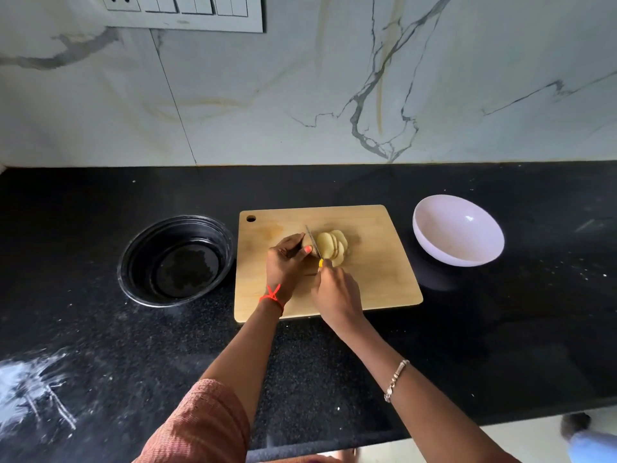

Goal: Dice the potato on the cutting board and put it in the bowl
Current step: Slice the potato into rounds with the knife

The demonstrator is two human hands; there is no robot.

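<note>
Gripping the handle of the knife [313,242] in the curled right hand [337,295], blade down mid-cut. Pinning the uncut end of the potato [330,246] under the curled left hand [286,266], fingertips just beside the blade: probably a nick if the stub rolls or the edge drifts left. Fanned slices lying mid cutting board [384,285], none diced yet. Beyond, to the right, white bowl [458,230], well apart, so likely spills in transfer.

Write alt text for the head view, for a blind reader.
A right hand slices a potato with a knife on a cutting board; the left hand holds it. An empty white bowl stands right of the board, a dark bowl left.
</note>
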